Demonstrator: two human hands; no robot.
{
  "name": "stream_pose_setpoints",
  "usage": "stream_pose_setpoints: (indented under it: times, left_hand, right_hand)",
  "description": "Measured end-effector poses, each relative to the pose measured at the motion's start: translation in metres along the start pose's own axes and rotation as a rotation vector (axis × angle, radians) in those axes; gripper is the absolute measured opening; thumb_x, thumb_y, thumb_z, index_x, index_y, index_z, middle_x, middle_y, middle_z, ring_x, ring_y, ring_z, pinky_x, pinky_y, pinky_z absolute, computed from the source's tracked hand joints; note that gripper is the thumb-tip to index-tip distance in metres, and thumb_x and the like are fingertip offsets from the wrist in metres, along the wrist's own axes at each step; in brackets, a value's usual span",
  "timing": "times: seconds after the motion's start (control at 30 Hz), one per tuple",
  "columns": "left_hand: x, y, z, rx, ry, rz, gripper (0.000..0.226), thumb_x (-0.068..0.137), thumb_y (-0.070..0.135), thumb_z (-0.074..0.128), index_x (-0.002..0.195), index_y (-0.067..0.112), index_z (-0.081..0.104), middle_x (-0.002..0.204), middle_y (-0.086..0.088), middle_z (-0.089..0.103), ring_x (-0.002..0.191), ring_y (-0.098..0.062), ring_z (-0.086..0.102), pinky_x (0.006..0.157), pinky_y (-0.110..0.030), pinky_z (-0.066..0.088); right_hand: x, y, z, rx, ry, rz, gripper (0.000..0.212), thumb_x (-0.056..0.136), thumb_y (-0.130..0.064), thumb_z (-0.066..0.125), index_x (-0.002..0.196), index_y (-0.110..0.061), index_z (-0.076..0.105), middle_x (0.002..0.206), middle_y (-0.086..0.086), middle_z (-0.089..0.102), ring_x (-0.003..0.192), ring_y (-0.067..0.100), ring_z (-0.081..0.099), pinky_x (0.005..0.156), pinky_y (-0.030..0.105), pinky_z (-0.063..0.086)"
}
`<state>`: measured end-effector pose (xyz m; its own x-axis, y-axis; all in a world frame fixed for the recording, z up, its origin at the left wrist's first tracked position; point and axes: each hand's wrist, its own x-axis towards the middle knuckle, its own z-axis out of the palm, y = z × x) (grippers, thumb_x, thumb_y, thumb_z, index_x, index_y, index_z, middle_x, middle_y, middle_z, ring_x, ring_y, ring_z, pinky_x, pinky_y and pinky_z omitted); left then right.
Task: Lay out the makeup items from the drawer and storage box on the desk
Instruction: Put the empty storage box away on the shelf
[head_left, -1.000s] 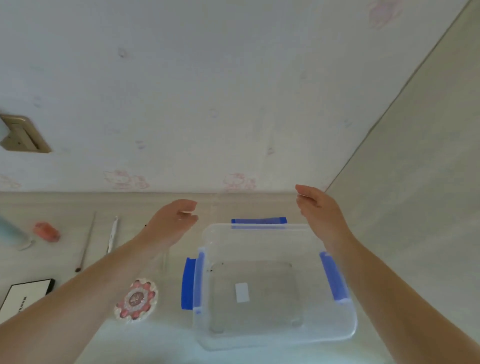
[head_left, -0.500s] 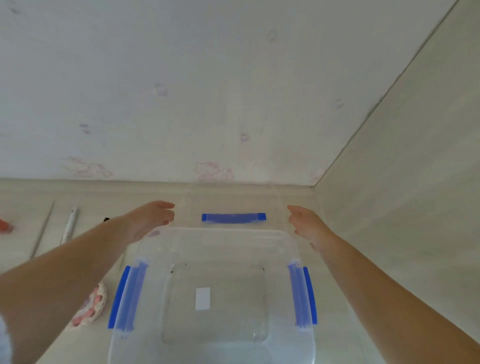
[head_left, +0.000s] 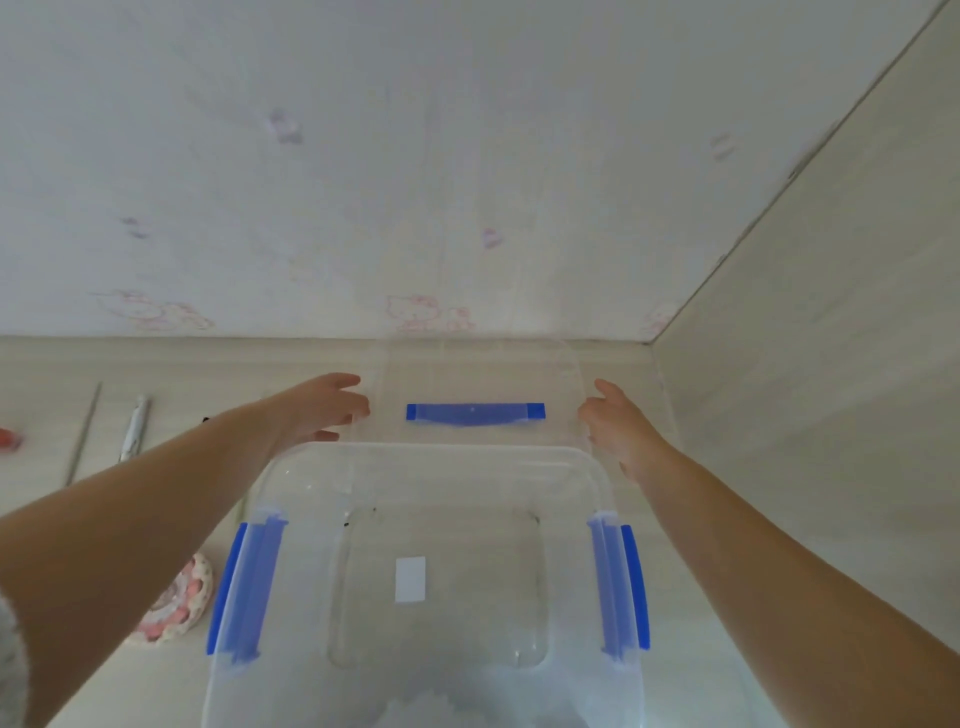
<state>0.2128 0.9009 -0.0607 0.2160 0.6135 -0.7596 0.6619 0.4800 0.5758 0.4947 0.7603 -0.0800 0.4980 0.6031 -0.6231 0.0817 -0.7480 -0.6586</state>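
Note:
A clear plastic storage box (head_left: 597, 483) with blue side latches stands on the desk right in front of me, with only a white label showing on its bottom. Behind it, near the wall, is its clear lid (head_left: 475, 379) with a blue handle. My left hand (head_left: 324, 410) is on the lid's left edge and my right hand (head_left: 615, 423) on its right edge, holding it between them. Whether the lid rests on the desk or hangs just above it I cannot tell.
To the left on the desk (head_left: 47, 374) lie a thin stick (head_left: 83, 431), a white pen-shaped tool (head_left: 133, 426), a red item (head_left: 8, 439) cut by the frame edge, and a pink round crocheted piece (head_left: 179, 605) beside the box. A side panel (head_left: 810, 395) closes off the right.
Both hands have carried the lid from above the box away from me to behind it, toward the wall. The box now sits closer and lower in view.

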Motion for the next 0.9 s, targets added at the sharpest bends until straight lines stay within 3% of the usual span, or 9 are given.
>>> stream_pose_setpoints:
  times: [0.13, 0.2, 0.3, 0.43, 0.53, 0.67, 0.77, 0.9]
  left_hand:
    - [-0.013, 0.0, -0.005, -0.076, -0.018, 0.101, 0.075, 0.074, 0.011, 0.067, 0.141, 0.023, 0.034, 0.101, -0.001, 0.061, 0.107, -0.021, 0.054, 0.094, -0.036, 0.04]
    - [-0.019, -0.001, -0.01, -0.215, -0.044, 0.162, 0.081, 0.069, 0.023, 0.071, 0.14, 0.025, 0.033, 0.114, -0.002, 0.062, 0.104, -0.021, 0.055, 0.091, -0.035, 0.039]
    - [-0.038, 0.008, -0.018, -0.375, -0.004, 0.204, 0.046, 0.092, 0.046, 0.048, 0.133, 0.026, 0.042, 0.13, -0.004, 0.052, 0.111, -0.022, 0.051, 0.096, -0.037, 0.036]
    - [-0.064, 0.009, -0.029, -0.457, 0.08, 0.301, 0.055, 0.088, 0.06, 0.039, 0.134, 0.031, 0.043, 0.124, -0.001, 0.052, 0.117, -0.022, 0.05, 0.099, -0.037, 0.036]
    - [-0.086, 0.001, -0.033, -0.512, 0.123, 0.372, 0.05, 0.088, 0.062, 0.037, 0.129, 0.034, 0.048, 0.121, 0.002, 0.052, 0.123, -0.02, 0.047, 0.102, -0.037, 0.035]
    - [-0.116, -0.011, -0.031, -0.6, 0.188, 0.452, 0.053, 0.09, 0.062, 0.032, 0.131, 0.033, 0.047, 0.132, 0.002, 0.049, 0.13, -0.016, 0.042, 0.108, -0.037, 0.03]
    - [-0.138, -0.026, -0.028, -0.649, 0.205, 0.486, 0.052, 0.09, 0.063, 0.028, 0.129, 0.034, 0.048, 0.138, 0.006, 0.047, 0.135, -0.01, 0.036, 0.111, -0.036, 0.024]
    - [-0.165, -0.059, -0.019, -0.695, 0.173, 0.499, 0.059, 0.092, 0.059, 0.024, 0.136, 0.024, 0.043, 0.14, 0.01, 0.047, 0.132, -0.009, 0.038, 0.112, -0.035, 0.024]
  right_hand:
    - [-0.014, 0.003, -0.003, 0.105, 0.059, -0.056, 0.059, 0.091, -0.012, 0.039, 0.147, -0.021, 0.023, 0.147, 0.003, 0.038, 0.127, 0.022, 0.045, 0.108, 0.041, 0.039]
    - [-0.024, 0.002, -0.006, 0.168, 0.111, -0.107, 0.058, 0.091, -0.01, 0.04, 0.146, -0.022, 0.026, 0.145, 0.002, 0.041, 0.124, 0.019, 0.047, 0.106, 0.041, 0.041]
    - [-0.05, -0.005, -0.009, 0.325, 0.177, -0.209, 0.057, 0.092, -0.008, 0.042, 0.145, -0.023, 0.028, 0.14, 0.0, 0.045, 0.115, 0.015, 0.051, 0.099, 0.035, 0.045]
    - [-0.092, -0.015, -0.006, 0.442, 0.216, -0.364, 0.051, 0.094, -0.009, 0.042, 0.141, -0.027, 0.035, 0.132, -0.003, 0.048, 0.116, 0.013, 0.051, 0.09, 0.026, 0.045]
    - [-0.117, -0.019, -0.002, 0.463, 0.209, -0.43, 0.048, 0.095, -0.009, 0.043, 0.139, -0.028, 0.04, 0.132, 0.0, 0.05, 0.115, 0.013, 0.053, 0.091, 0.028, 0.045]
    - [-0.145, -0.018, 0.003, 0.473, 0.21, -0.499, 0.044, 0.095, -0.005, 0.043, 0.134, -0.024, 0.046, 0.133, 0.004, 0.051, 0.119, 0.017, 0.053, 0.095, 0.032, 0.046]
    - [-0.167, -0.013, 0.005, 0.505, 0.223, -0.569, 0.038, 0.094, 0.0, 0.04, 0.119, -0.025, 0.053, 0.113, -0.006, 0.059, 0.106, 0.012, 0.057, 0.095, 0.031, 0.047]
    - [-0.19, 0.008, 0.004, 0.531, 0.257, -0.601, 0.025, 0.095, -0.007, 0.047, 0.1, -0.028, 0.059, 0.09, -0.022, 0.064, 0.086, -0.005, 0.061, 0.075, 0.011, 0.049]
